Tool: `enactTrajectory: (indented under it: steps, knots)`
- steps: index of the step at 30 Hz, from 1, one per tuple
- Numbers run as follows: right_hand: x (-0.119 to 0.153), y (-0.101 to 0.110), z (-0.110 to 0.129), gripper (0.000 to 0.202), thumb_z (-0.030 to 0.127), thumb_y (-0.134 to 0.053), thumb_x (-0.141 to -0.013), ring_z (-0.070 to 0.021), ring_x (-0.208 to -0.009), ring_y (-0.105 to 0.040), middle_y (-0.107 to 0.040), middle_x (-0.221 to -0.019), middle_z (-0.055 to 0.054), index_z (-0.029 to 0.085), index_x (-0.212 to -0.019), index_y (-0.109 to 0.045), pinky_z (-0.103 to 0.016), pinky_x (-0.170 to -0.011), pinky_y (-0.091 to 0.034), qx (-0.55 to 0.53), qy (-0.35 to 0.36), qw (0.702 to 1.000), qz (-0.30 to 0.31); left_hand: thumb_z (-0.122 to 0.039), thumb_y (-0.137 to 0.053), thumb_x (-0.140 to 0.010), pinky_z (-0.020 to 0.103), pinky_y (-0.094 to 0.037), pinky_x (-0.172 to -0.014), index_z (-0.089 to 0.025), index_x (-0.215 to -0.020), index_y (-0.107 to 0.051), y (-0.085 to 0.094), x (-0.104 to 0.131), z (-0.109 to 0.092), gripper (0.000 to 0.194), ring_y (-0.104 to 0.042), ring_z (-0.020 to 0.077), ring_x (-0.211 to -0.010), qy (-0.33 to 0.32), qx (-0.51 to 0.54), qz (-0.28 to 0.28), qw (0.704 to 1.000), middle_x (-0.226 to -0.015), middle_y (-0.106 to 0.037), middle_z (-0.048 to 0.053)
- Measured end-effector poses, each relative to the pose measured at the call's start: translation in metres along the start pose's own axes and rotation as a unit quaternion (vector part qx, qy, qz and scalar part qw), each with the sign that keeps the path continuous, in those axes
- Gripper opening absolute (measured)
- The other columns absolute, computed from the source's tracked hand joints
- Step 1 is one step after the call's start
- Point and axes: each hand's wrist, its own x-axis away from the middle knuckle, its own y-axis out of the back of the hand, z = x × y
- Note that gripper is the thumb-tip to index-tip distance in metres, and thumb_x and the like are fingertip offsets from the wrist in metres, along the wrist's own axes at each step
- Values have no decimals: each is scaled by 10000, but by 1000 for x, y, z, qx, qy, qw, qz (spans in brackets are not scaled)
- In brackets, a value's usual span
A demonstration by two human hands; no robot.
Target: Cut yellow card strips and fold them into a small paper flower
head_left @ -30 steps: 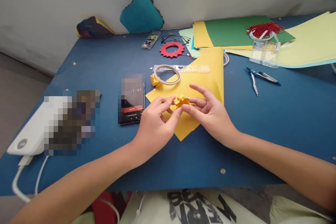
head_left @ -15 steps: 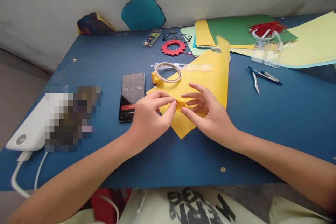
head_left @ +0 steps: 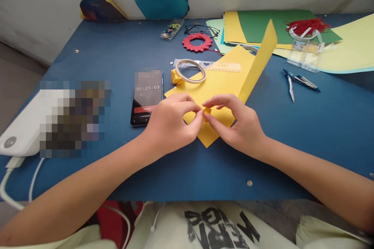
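Observation:
A small folded yellow paper piece (head_left: 207, 114) is pinched between my two hands. My left hand (head_left: 175, 122) grips its left side with thumb and forefinger. On its right side, the thumb and fingertips of my right hand (head_left: 238, 122) close around it. Below both hands lies a yellow paper sheet (head_left: 223, 87) with its right part standing up in a fold. A roll of tape (head_left: 191, 81) rests on the sheet's upper left, and another folded yellow paper piece (head_left: 175, 78) sits at the roll's left edge.
Left of my hands lies a phone (head_left: 147, 97) showing a timer. Behind are a clear ruler (head_left: 228, 67), a red paper ring (head_left: 184, 42) and eyeglasses (head_left: 201, 30). A compass (head_left: 302, 81) and coloured sheets (head_left: 263, 23) lie to the right. A white power bank (head_left: 26, 124) is far left.
My right hand has closed in, its fingers now gripping the small folded piece's right side. The upright part of the yellow sheet leans further right. The view has shifted slightly.

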Motion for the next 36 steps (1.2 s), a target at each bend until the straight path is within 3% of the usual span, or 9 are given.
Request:
enactTrajectory:
  steps: [5,10,17,21,24,27,31,36]
  knots:
    - [2,1,3,278,166,-559,-841,-144,-898,-657,-649,-958,-6,241,-1094,-472,-285,-783,-540,-61,-37,997,2,-190,-555,-787,254,-412,-563,-184,-715,-690,-1,0,0,153,-567,136,-653,-31,11,15,999,-743,-668,24]
    - [2,3,7,335,184,-598,-819,-143,-893,-661,-656,-942,-8,236,-1122,-465,-275,-784,-545,-71,-36,997,20,-189,-568,-785,251,-406,-556,-180,-702,-691,2,-1,-1,148,-561,126,-630,5,34,30,999,-732,-669,18]
    - [2,4,8,287,212,-593,-832,-153,-864,-668,-671,-909,-7,238,-1102,-498,-289,-769,-553,-81,-86,993,-9,-237,-542,-836,251,-452,-594,-176,-741,-686,2,-2,-3,183,-604,141,-690,49,104,72,991,-802,-682,26]
    - [1,8,9,326,260,-622,-823,-173,-881,-665,-674,-958,-31,245,-1120,-489,-328,-778,-564,-124,-154,979,-39,-279,-597,-823,229,-520,-679,-189,-1014,-652,-1,2,-8,218,-653,171,-872,106,226,95,964,-961,-694,32]
    - [-1,10,11,364,279,-660,-791,-184,-857,-673,-685,-907,-22,240,-1113,-495,-344,-763,-572,-145,-173,972,-69,-278,-623,-814,229,-538,-738,-180,-1079,-633,-2,5,-12,283,-661,170,-901,147,320,94,931,-1001,-699,42]
    - [-1,10,12,369,287,-667,-782,-185,-836,-680,-691,-886,-20,235,-1107,-499,-339,-743,-573,-151,-176,970,-69,-309,-652,-800,211,-539,-709,-170,-998,-677,0,4,-14,243,-668,168,-872,182,355,85,913,-956,-714,40]
    - [1,8,12,386,241,-670,-775,-177,-830,-679,-687,-916,-20,242,-1120,-496,-315,-713,-565,-115,-142,980,-73,-343,-689,-766,183,-520,-608,-203,-940,-712,2,4,-14,224,-668,151,-787,196,331,61,921,-883,-724,9]
    - [3,9,15,393,173,-644,-779,-162,-846,-671,-673,-926,-18,234,-1139,-496,-280,-688,-559,-86,-105,988,-76,-380,-620,-818,186,-487,-549,-228,-866,-742,3,2,-14,200,-640,119,-631,181,295,72,935,-786,-724,-5]
